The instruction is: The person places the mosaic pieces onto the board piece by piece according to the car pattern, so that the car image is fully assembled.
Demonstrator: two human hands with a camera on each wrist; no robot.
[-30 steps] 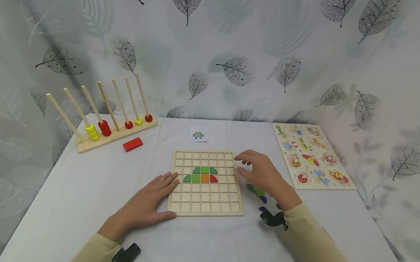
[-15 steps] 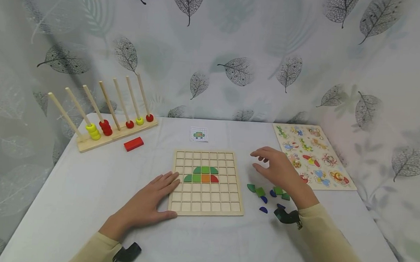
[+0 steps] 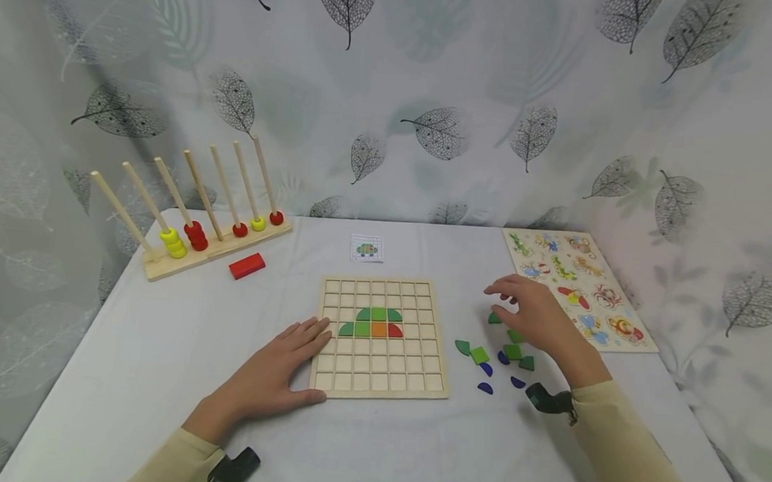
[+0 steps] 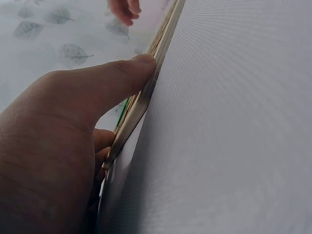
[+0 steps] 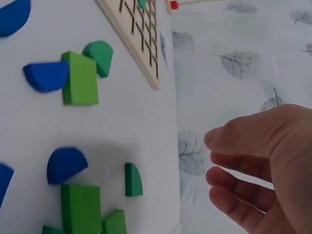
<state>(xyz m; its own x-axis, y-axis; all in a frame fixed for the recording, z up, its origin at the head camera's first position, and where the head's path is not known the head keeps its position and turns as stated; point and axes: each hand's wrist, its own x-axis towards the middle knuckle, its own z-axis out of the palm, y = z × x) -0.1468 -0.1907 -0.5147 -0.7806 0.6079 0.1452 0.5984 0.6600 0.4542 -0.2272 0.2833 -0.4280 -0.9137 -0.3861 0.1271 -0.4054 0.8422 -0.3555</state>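
A wooden grid board lies on the table. Set into its middle squares are several green pieces, an orange square and a red quarter-round piece. My left hand rests along the board's left edge with fingers extended; the left wrist view shows the thumb touching the board's side. Over the table, right of the board, my right hand hovers with loosely bent fingers and holds nothing. Below and near it lie loose green squares, green quarter-rounds and blue half-rounds.
A small pattern card lies behind the board. At the back left stands a peg stand with red and yellow beads, a red block before it. An animal puzzle board lies at the right, partly behind my right hand.
My right hand has moved right, from the grid board's right edge to above the loose pieces, uncovering more of them. The left hand stays on the board.
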